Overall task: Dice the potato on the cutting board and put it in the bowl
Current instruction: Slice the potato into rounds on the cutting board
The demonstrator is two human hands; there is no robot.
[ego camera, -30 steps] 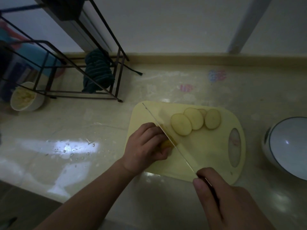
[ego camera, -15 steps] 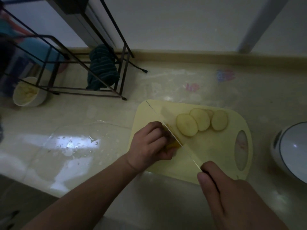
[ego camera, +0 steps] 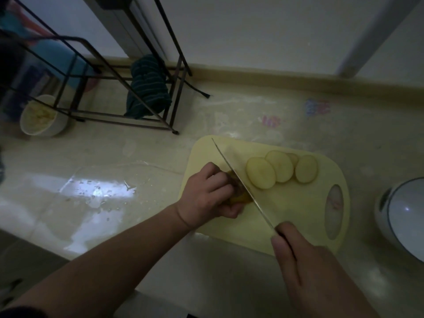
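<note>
A: Where is the potato?

B: What is left of the potato (ego camera: 238,198) sits on the pale yellow cutting board (ego camera: 298,216), towards its left side. The left hand (ego camera: 210,193) has its fingers curled over it, holding it down.

A: And the slices?

B: Four round slices (ego camera: 281,169) lie overlapping in a row on the far part of the board, just to the right of the blade.

A: What does the right hand do?

B: The right hand (ego camera: 309,269) is clamped round the handle of a knife (ego camera: 241,185). The blade runs slantwise from that hand up to the board's far left corner and rests against the potato beside the left fingertips.

A: The bowl?

B: A white bowl (ego camera: 406,216) with a dark rim stands on the bench (ego camera: 137,216) at the right edge, apart from the board.

A: Anything else?

B: A black wire rack (ego camera: 128,83) stands at the back left with a dark striped cloth (ego camera: 146,88) inside it, and a small white tub (ego camera: 40,115) beside it. The bench to the left of the board is wet.
</note>
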